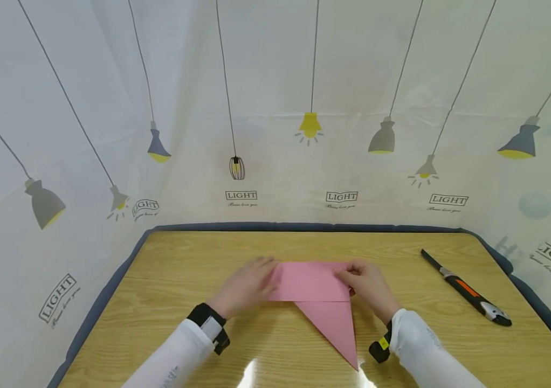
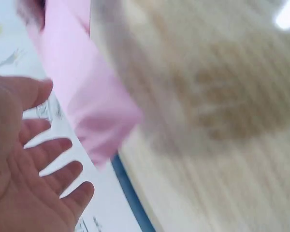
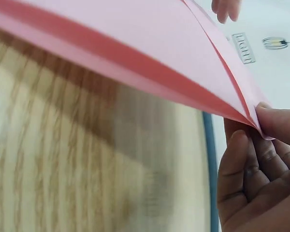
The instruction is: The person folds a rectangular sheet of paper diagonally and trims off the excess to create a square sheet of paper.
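Observation:
A folded sheet of pink paper (image 1: 315,283) is held above the wooden table, with a band across its top and a pointed flap hanging toward the front. My right hand (image 1: 366,284) pinches its upper right corner between thumb and fingers; the right wrist view shows the paper (image 3: 150,53) with an open fold along its edge. My left hand (image 1: 246,285) is beside the paper's left end, blurred in the head view. In the left wrist view the left hand (image 2: 36,159) has its fingers spread, apart from the paper (image 2: 94,96).
A utility knife (image 1: 467,290) with a black and orange handle lies on the right side of the wooden table (image 1: 183,258). A dark blue edging (image 1: 275,227) borders the table at the back, before a white curtain (image 1: 275,64) printed with lamps.

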`<state>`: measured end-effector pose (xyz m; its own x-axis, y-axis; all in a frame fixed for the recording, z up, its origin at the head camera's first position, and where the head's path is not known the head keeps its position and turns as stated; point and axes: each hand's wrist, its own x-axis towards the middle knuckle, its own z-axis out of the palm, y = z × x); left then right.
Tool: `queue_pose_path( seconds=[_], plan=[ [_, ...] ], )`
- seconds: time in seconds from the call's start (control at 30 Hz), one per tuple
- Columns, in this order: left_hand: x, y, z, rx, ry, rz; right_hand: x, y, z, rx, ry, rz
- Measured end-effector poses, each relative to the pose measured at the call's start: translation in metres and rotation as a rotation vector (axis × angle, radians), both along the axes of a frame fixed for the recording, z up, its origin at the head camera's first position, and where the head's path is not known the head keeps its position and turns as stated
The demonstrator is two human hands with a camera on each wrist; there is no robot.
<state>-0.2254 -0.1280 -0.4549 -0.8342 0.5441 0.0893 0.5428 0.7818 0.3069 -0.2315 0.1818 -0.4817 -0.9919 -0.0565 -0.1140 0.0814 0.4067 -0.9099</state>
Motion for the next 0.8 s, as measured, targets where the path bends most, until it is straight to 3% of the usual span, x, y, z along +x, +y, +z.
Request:
queue_pose_path(
  seconds=[0.1,0.2,0.47,0.8],
  plan=[
    [0.008,0.017,-0.012,-0.103,-0.018,-0.125,-0.008,-0.001,-0.008,0.035,-0.013,-0.015],
    [0.014,0.030,-0.024,-0.165,-0.032,-0.173,-0.015,-0.002,-0.017,0.075,-0.009,-0.016],
    [0.020,0.046,-0.042,-0.245,-0.073,-0.144,-0.025,-0.005,-0.028,0.169,-0.008,-0.021],
    [0.022,0.049,-0.042,-0.271,-0.111,-0.104,-0.030,-0.007,-0.033,0.309,0.049,-0.017]
  ],
)
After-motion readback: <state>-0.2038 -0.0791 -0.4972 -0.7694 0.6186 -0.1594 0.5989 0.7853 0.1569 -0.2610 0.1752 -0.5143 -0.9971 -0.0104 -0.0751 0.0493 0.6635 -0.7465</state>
